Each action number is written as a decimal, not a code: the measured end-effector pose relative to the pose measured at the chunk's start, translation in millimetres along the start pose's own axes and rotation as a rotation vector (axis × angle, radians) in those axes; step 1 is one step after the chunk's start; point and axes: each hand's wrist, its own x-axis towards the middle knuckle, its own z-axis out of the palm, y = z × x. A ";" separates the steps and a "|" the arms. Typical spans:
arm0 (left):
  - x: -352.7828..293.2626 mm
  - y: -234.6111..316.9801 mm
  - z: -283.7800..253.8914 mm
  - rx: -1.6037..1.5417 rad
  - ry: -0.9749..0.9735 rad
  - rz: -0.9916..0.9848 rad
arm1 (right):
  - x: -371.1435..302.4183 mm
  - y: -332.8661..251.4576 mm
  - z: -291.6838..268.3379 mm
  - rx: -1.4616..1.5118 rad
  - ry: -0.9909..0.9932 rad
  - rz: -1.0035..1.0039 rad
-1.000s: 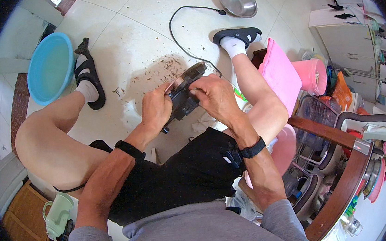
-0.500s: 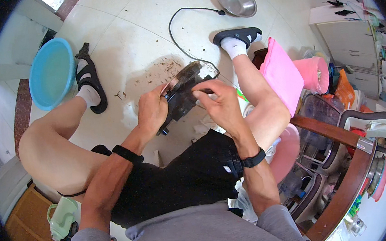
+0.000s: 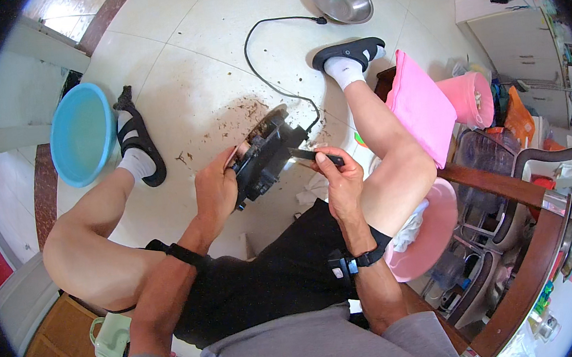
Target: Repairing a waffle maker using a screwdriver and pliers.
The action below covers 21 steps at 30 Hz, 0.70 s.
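left hand [image 3: 215,189] gripping black appliance base [image 3: 267,158], fingers wrapped tight | right hand [image 3: 339,177] clamping knife [image 3: 311,157] | scraping best done away from the holding fingers

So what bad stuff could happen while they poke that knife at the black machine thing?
The knife in the right hand points toward the left hand gripping the black appliance, so a slip might cut the fingers. Its cord trails across the floor by the right foot; it could snag and jerk the appliance.
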 end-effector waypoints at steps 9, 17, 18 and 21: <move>-14.2 -8.9 5.3 -0.112 -0.016 -0.004 | -2.6 1.4 -2.3 0.008 -0.003 -0.039; -19.9 -9.0 4.9 -0.139 -0.015 0.031 | -6.5 -19.5 22.1 -0.243 0.025 -0.110; -20.7 -7.8 5.4 -0.141 -0.019 0.033 | -3.6 -19.1 21.6 -0.245 0.029 -0.110; -23.1 -4.8 6.5 -0.108 -0.017 0.091 | 6.8 -18.4 21.5 -0.473 0.009 -0.157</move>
